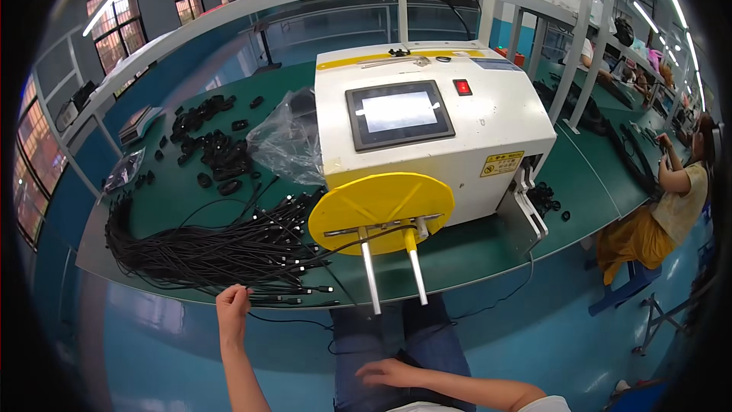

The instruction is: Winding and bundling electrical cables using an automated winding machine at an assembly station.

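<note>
My left hand [233, 307] is closed at the table's front edge, beside a thick bundle of black cables [183, 255] with metal plug ends. A thin black cable [293, 321] runs from beside its fingers toward my lap, and the hand seems to grip it. My right hand [386, 372] lies low over my thighs, fingers stretched out; a small dark thing shows behind it, too unclear to name. In front of me stands a white winding machine [473, 145] with a yellow disc [381, 206] and two metal posts [370, 271]. One cable crosses the disc by the posts.
Several black coiled pieces [217, 145] lie on the green table [282, 80] at the left, near a clear plastic bag [288, 137]. The machine has a lit screen [399, 112] and a red switch [463, 87]. A co-worker [671, 198] sits at the right.
</note>
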### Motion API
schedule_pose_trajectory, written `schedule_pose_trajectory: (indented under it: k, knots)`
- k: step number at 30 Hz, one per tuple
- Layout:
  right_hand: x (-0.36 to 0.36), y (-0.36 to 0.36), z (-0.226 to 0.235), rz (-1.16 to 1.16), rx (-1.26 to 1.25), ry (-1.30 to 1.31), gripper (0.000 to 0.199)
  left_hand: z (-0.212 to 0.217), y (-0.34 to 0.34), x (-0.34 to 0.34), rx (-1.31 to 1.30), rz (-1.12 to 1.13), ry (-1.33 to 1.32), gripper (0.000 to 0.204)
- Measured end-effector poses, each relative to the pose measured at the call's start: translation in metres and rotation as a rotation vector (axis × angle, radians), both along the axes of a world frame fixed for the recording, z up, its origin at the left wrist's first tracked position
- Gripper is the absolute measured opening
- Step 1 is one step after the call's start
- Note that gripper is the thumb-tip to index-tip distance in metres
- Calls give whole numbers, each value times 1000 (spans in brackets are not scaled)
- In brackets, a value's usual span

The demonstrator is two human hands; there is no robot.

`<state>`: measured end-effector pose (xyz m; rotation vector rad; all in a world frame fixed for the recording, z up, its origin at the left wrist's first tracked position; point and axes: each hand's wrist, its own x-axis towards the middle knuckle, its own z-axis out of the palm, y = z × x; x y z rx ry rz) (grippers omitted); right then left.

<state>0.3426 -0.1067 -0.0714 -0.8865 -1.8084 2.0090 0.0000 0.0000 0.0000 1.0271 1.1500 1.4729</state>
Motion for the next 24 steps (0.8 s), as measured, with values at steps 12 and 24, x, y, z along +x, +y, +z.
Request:
schedule_pose_trajectory:
  k: [12,24]
  knots:
    - [-3,-2,-12,7,-39,-3,31,36,-7,38,1,-198,308,8]
    - [-1,-2,2,62,-27,-75,33,112,-21,113,387,-238,853,22]
